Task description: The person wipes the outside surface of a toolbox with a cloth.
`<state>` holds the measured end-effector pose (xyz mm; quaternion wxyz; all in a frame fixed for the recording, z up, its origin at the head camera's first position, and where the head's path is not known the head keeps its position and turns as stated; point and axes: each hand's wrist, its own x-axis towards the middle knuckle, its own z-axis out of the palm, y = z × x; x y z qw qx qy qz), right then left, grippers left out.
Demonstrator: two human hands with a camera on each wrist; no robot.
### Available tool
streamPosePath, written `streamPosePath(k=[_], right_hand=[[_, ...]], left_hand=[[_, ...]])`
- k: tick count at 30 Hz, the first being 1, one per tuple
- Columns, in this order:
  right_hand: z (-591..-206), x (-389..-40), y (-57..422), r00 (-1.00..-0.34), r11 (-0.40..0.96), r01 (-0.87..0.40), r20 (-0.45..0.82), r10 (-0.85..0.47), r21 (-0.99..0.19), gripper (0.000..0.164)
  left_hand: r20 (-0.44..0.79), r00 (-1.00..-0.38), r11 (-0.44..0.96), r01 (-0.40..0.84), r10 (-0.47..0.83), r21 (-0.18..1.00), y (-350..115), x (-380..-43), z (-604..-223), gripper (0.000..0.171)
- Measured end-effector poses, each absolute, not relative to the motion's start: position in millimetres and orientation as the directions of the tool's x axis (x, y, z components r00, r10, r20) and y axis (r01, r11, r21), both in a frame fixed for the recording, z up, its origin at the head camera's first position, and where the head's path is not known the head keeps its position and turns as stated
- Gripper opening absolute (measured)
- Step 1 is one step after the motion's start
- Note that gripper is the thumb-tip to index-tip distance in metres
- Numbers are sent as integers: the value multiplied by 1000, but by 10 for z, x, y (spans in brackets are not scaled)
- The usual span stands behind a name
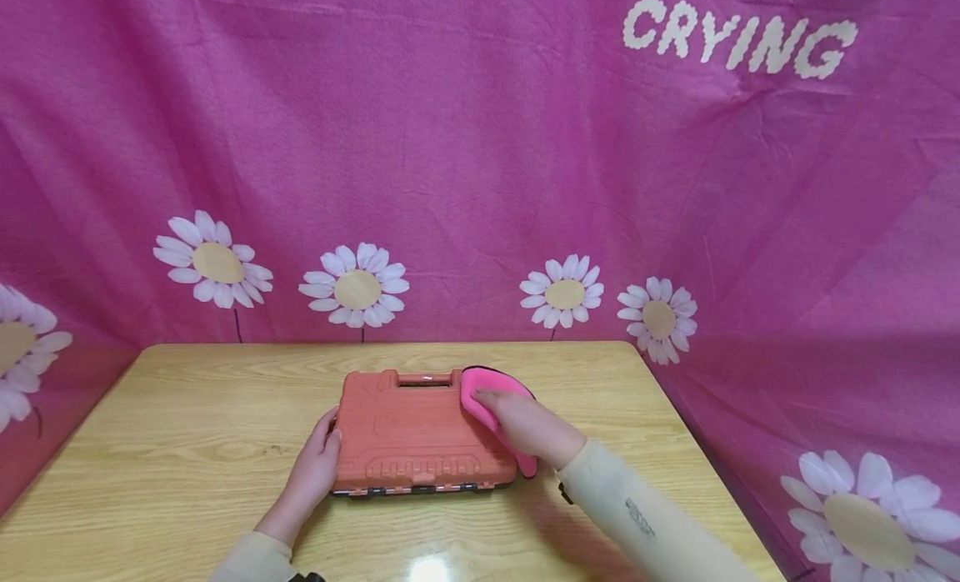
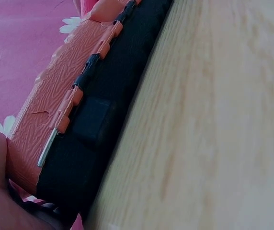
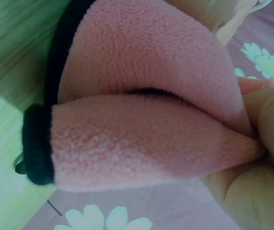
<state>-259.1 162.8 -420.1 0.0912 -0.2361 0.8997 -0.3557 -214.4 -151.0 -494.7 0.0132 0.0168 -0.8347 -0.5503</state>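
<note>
An orange plastic tool case [image 1: 427,436] with a black lower half lies flat on the wooden table, its handle facing the far side. At its left edge my left hand [image 1: 313,465] grips the side; the left wrist view shows that hand [image 2: 3,196] at the case's hinged corner [image 2: 55,100]. My right hand [image 1: 531,428] holds a pink fleecy cloth [image 1: 486,385] with dark edging over the upper right corner and right side of the case. In the right wrist view the cloth [image 3: 142,52] is folded, pinched between thumb and fingers.
The light wooden table [image 1: 210,432] extends on every side of the case. A pink curtain [image 1: 465,148] printed with daisies and white lettering hangs behind the table and along both sides.
</note>
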Motion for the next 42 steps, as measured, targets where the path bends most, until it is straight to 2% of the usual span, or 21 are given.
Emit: streamPosePath(k=[2, 3, 5, 10, 12, 15, 20, 23, 25, 27, 28, 37, 40, 42], right_hand=[[-4221, -2663, 1615, -886, 546, -271, -17, -464, -793, 40], [-4223, -2687, 1613, -889, 541, -261, -18, -457, -800, 41], [-4233, -2746, 1597, -886, 417, -168, -49, -461, -893, 45], [-4231, -2838, 1601, -879, 365, -146, -48, -475, -920, 44], [-4222, -2858, 1620, -881, 387, -150, -55, -471, -910, 47], [-4215, -2893, 1646, -855, 345, -152, -52, -517, -926, 49], [-4215, -2957, 1684, -853, 383, -115, -107, -512, -917, 48], [-4226, -2999, 1727, -871, 603, -276, -70, -486, -748, 34], [-4231, -3025, 1754, -867, 719, -403, -15, -497, -566, 21], [-4226, -3039, 1779, -867, 800, -475, 40, -496, -367, 22], [-4226, -3050, 1784, -859, 805, -498, 53, -510, -324, 24], [-4174, -3057, 1775, -880, 829, -453, 17, -475, -329, 21], [-4143, -3069, 1764, -888, 813, -413, -19, -460, -411, 31], [-4115, -3085, 1753, -887, 801, -417, 1, -461, -430, 32]], left_hand=[[-1, -999, 393, -17, -41, 919, -1508, -2140, -4943, 51], [-4, -999, 393, -20, -40, 919, -1508, -2140, -4942, 51], [-15, -999, 394, -29, -39, 919, -1508, -2140, -4940, 52], [-41, -999, 384, -51, -35, 922, -1512, -2141, -4943, 53], [-46, -998, 380, -55, -34, 923, -1512, -2140, -4943, 53], [-46, -998, 379, -55, -33, 924, -1514, -2139, -4944, 54], [-44, -999, 382, -52, -31, 923, -1518, -2141, -4950, 53], [-40, -999, 386, -49, -32, 921, -1521, -2139, -4953, 53], [-39, -999, 391, -48, -31, 919, -1521, -2139, -4955, 53], [-41, -999, 393, -50, -30, 918, -1521, -2141, -4956, 54], [-43, -999, 394, -51, -30, 918, -1521, -2142, -4955, 54], [-46, -999, 390, -53, -28, 919, -1520, -2155, -4949, 54], [-45, -999, 384, -53, -29, 922, -1518, -2161, -4957, 54], [-44, -999, 383, -53, -31, 922, -1518, -2165, -4963, 54]])
